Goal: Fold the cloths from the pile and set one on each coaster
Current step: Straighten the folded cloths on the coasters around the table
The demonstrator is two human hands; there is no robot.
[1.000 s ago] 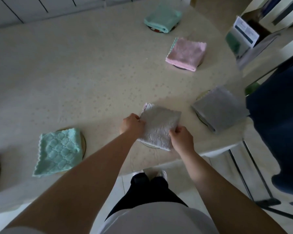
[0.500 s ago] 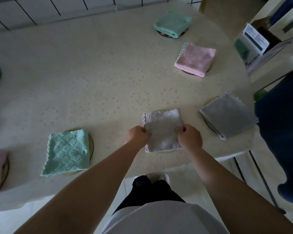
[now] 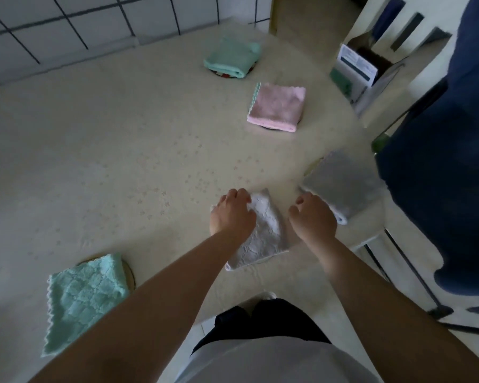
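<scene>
The white folded cloth (image 3: 263, 233) lay on the tabletop (image 3: 108, 167) near its front edge, between the two hands, and its coaster, if under it, was hidden. The left hand (image 3: 231, 214) rested on the cloth's left side with fingers curled over the far corner; whether that grip pinched the fabric or merely pressed it could not be told. The right hand (image 3: 313, 218) hovered just beside the cloth's right edge, fingers loosely curled and holding nothing, partly in front of the grey folded cloth (image 3: 343, 183).

Other folded cloths sat well apart: a mint cloth (image 3: 80, 297) on a coaster (image 3: 129, 272) at the near left, a pink cloth (image 3: 278, 106) and a second mint cloth (image 3: 233, 58) farther off.

The step in hand looked like the final settling of the white cloth. To do it well, the left hand should let go lightly without dragging the corner, the layers should be patted flat so the fold holds, and the square should sit centred over its coaster as the others do
</scene>
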